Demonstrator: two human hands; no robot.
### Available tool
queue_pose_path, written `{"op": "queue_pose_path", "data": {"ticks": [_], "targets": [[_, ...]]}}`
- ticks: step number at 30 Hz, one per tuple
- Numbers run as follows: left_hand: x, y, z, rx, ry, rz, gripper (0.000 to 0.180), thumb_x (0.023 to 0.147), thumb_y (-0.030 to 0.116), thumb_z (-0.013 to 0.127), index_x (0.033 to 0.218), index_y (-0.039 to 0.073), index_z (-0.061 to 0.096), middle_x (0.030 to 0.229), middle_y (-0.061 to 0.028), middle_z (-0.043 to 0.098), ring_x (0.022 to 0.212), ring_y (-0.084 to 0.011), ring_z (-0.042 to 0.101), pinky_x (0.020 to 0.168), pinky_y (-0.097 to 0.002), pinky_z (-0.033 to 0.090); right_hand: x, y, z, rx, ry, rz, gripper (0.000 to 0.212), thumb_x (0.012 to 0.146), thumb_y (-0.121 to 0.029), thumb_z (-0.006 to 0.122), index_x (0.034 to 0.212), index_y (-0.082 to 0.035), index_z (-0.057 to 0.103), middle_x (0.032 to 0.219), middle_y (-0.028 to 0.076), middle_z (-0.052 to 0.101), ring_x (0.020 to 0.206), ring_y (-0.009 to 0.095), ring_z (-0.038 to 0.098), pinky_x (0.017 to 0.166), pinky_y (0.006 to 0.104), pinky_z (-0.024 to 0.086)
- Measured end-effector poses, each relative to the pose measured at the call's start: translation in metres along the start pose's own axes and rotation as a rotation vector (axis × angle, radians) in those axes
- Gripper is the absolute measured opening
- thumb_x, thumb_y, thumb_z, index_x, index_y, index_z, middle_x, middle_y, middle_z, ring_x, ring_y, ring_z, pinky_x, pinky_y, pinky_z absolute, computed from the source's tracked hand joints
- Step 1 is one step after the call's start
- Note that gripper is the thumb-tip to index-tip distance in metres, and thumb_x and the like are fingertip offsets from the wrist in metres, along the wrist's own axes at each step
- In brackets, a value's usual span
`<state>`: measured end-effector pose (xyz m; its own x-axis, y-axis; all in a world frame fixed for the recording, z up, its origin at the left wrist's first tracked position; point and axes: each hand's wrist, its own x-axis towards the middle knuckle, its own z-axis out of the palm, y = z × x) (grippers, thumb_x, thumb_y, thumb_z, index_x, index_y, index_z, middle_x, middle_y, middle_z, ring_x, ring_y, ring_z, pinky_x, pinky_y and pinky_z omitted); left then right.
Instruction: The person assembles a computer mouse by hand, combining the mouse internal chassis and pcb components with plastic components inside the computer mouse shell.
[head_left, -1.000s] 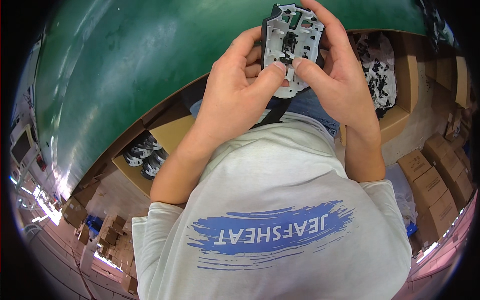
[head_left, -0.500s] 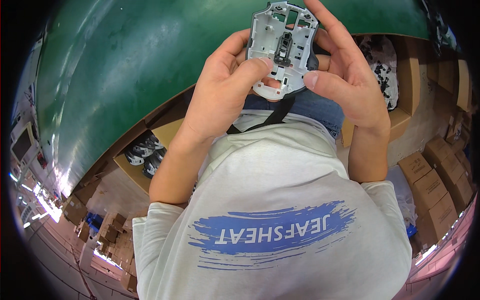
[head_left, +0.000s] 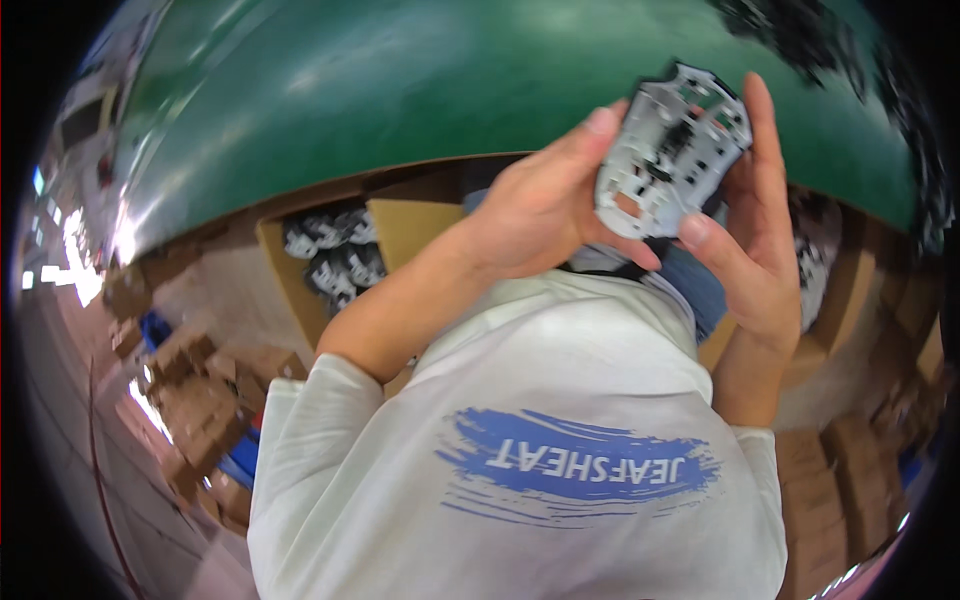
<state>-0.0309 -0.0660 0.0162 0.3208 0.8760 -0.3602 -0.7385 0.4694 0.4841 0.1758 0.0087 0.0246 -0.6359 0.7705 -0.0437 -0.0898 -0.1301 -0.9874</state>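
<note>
A mouse shell (head_left: 665, 165), light grey inside with a dark rim and black parts along its middle, is held tilted above my lap with its hollow side up. My right hand (head_left: 750, 230) grips it along its right and lower edge, with the thumb at the lower edge and the fingers behind. Close by its left side is my left hand (head_left: 550, 205), thumb spread upward and fingers reaching beneath the lower end. Whether those fingers touch the shell is hard to tell.
A green tabletop (head_left: 400, 100) stretches ahead, with dark parts (head_left: 790, 35) at its far right. Below its edge, a cardboard box (head_left: 290, 285) holds black-and-white shells (head_left: 335, 255). Another open box (head_left: 840, 300) stands at right, and stacked cartons (head_left: 810, 500) lie behind it.
The mouse shell has moved right and down in view and turned clockwise. My left thumb has come off its inside and spread away. The view has shifted too.
</note>
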Motion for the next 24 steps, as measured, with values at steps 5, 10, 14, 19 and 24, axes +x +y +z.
{"op": "queue_pose_path", "data": {"ticks": [5,10,14,19,24], "targets": [[-0.040,-0.008,-0.034,-0.150,-0.134,0.013,0.078,0.112,0.067,0.030,0.168,0.013,0.034,0.156,-0.0189,0.055,0.123,-0.0335,0.070,0.083,-0.0415,0.065,0.015,-0.006,0.023,-0.243,-0.182,0.057,0.101,0.088,-0.034,0.079,0.169,0.003,0.030,0.170,0.021,0.038,0.155,0.032,0.039,0.128,0.0448,0.027],[-0.136,0.010,-0.066,-0.225,0.223,0.255,0.083,0.108,0.069,0.043,0.165,0.009,0.037,0.158,-0.0219,0.052,0.130,-0.0450,0.064,0.103,-0.0588,0.056,0.039,0.002,0.036,-0.403,-0.487,-0.124,0.087,0.093,-0.030,0.077,0.165,0.002,0.040,0.167,0.020,0.042,0.145,0.030,0.049,0.126,0.0439,0.033],[-0.270,0.021,-0.165,-0.305,0.383,0.651,0.069,0.112,0.058,0.043,0.156,0.006,0.051,0.148,-0.0225,0.062,0.129,-0.0434,0.064,0.111,-0.0585,0.050,0.055,0.002,0.035,-0.203,-0.342,0.126,0.068,0.098,-0.018,0.070,0.161,-0.001,0.049,0.153,0.015,0.059,0.126,0.021,0.061,0.115,0.0364,0.046],[-0.422,-0.039,-0.243,0.037,1.162,0.578,0.051,0.114,0.047,0.049,0.151,0.014,0.057,0.143,-0.0053,0.068,0.131,-0.0232,0.064,0.113,-0.0487,0.046,0.050,0.002,0.012,-0.278,-0.305,0.184,0.060,0.101,-0.019,0.068,0.156,0.000,0.055,0.144,0.013,0.066,0.116,0.016,0.064,0.111,0.0337,0.047],[-0.480,-0.141,-0.270,0.123,1.540,0.107,0.074,0.101,0.048,0.075,0.157,0.007,0.050,0.149,-0.0074,0.064,0.118,-0.0181,0.067,0.099,-0.0352,0.051,0.046,0.006,0.010,-0.308,-0.265,0.184,0.057,0.102,-0.018,0.067,0.154,0.001,0.056,0.141,0.013,0.067,0.113,0.014,0.063,0.109,0.0323,0.047]]}}
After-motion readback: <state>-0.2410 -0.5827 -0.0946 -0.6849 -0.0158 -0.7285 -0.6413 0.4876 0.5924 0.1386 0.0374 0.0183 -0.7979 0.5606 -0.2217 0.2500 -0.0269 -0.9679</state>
